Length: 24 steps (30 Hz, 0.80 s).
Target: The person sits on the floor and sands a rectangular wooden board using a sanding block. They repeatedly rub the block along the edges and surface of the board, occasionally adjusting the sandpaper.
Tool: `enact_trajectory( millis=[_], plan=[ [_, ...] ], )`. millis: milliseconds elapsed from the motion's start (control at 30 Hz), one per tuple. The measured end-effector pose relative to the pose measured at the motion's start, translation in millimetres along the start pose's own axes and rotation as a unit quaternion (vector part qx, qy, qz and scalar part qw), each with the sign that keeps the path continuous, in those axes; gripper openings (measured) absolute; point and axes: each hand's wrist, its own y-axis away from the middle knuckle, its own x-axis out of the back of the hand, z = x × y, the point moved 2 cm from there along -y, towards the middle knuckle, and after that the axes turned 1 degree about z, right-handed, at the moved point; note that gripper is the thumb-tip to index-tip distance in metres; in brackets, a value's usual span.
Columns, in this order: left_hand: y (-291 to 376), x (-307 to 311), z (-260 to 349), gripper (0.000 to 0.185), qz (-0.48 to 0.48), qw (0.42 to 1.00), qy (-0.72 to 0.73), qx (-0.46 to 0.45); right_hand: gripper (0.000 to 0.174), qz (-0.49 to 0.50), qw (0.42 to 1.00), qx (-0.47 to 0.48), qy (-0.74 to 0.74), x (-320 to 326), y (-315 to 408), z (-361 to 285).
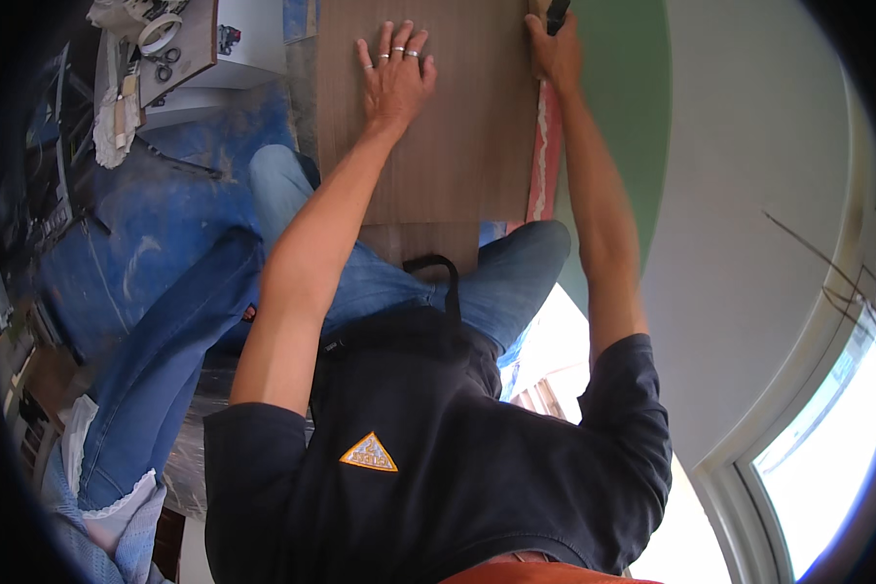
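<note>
A brown wood-grain panel (pixel 460 139) lies before me, its long right side beside a green wall surface (pixel 620 109). My left hand (pixel 396 80) rests palm down on the panel with its fingers apart and rings on several of them. At the panel's upper right edge, my right hand (pixel 555 51) is closed around a black handle (pixel 557 14); the rest of that tool is hidden or out of frame. Below this hand, a red strip with a ragged pale line (pixel 544 160) runs along the panel's edge.
Scissors (pixel 163 64) and a roll of tape (pixel 160 33) lie on a board at the upper left. A blue, dusty covering (pixel 153 197) spreads over the floor. Another person's jeans-clad leg (pixel 168 328) is close on my left. A window (pixel 825 452) stands at the lower right.
</note>
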Motion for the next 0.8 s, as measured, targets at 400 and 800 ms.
enact_trajectory(
  millis=[400,800],
  plan=[
    [-1,0,-3,0.047,-0.014,1.000,-0.001,0.007,0.086,-0.020,0.997,-0.065,-0.041,39,135,8],
    [-2,16,8,0.050,-0.017,0.998,0.065,0.020,0.091,-0.017,0.999,0.024,-0.027,20,62,12]
  ],
)
